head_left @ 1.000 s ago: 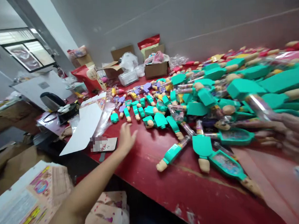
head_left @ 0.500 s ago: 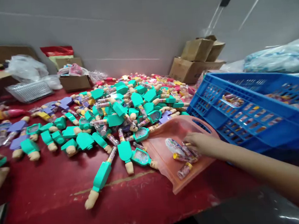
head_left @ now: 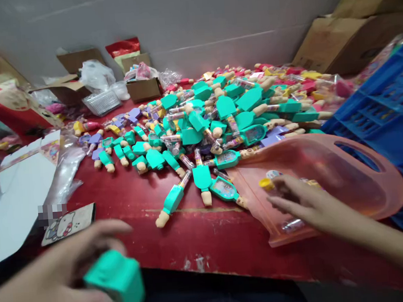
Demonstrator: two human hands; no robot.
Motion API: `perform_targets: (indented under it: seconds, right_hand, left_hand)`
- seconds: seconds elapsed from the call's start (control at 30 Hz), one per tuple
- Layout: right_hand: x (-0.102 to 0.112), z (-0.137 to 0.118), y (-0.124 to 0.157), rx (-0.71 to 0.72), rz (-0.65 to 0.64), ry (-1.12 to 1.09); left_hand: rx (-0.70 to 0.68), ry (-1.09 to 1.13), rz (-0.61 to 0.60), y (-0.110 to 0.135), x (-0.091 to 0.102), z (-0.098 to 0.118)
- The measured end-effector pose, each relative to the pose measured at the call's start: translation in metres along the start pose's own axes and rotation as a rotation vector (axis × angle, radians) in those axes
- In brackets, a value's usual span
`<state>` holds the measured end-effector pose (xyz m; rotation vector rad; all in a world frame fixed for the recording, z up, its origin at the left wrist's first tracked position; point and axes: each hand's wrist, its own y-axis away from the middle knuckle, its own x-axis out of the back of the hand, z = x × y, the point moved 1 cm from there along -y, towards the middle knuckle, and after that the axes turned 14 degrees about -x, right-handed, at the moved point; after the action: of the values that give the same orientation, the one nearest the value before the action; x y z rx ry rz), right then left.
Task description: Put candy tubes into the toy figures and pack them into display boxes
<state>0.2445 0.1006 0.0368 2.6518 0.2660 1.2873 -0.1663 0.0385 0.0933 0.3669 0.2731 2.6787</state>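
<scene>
Left hand [head_left: 61, 266] curls round a turquoise plastic block-like piece [head_left: 124, 278] by the red surface's [head_left: 129, 197] near edge; right hand [head_left: 301, 199] pinches a small yellow-capped tube [head_left: 266, 183] above the translucent orange plastic scoop [head_left: 312, 154]. A loose fingertip grip could drop that tube.

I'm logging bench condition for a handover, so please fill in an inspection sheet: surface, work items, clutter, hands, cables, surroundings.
Surface: red table, pale scuffs near the front edge.
Work items: turquoise pieces heaped around the centre; tubes in the pink scoop, partly hidden.
Clutter: white card sheet at left; clear plastic bag and cardboard box at back left.
Hands: left hand grips a turquoise piece, blurred; right hand pinches a yellow-capped tube above the scoop.
Cables: nothing seen.
Surroundings: blue crate at right, grey wall behind.
</scene>
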Motion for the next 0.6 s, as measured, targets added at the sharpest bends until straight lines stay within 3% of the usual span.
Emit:
perform_targets:
  seconds: [0.07, 0.13, 0.2, 0.27, 0.33, 0.4, 0.5, 0.6]
  right_hand:
    - [-0.015, -0.009, 0.020, 0.087, -0.116, -0.041]
    - [-0.025, -0.013, 0.039, 0.155, -0.201, -0.009]
    - [-0.027, -0.014, 0.055, 0.224, -0.236, 0.042]
    - [-0.023, -0.014, 0.066, 0.348, -0.201, 0.113]
    - [-0.021, -0.016, 0.072, 0.517, -0.143, 0.191]
    - [-0.025, -0.022, 0.074, 0.673, -0.103, 0.245]
    - [-0.042, -0.033, 0.076, 0.820, -0.128, 0.290]
    - [-0.057, -0.039, 0.081, 0.936, -0.141, 0.337]
  left_hand:
    - [0.125, 0.113, -0.268, -0.011, -0.060, -0.009]
    - [0.126, 0.393, -0.326, -0.023, -0.108, -0.019]
    - [0.170, 0.598, -0.354, -0.029, -0.136, -0.029]
    - [0.161, 0.626, -0.421, -0.030, -0.144, -0.035]
    - [0.087, 0.517, -0.467, -0.031, -0.142, -0.033]
    - [0.066, 0.412, -0.421, -0.032, -0.140, -0.028]
    - [0.190, 0.287, -0.356, -0.033, -0.148, -0.022]
    - [0.270, 0.166, -0.369, -0.027, -0.165, -0.025]
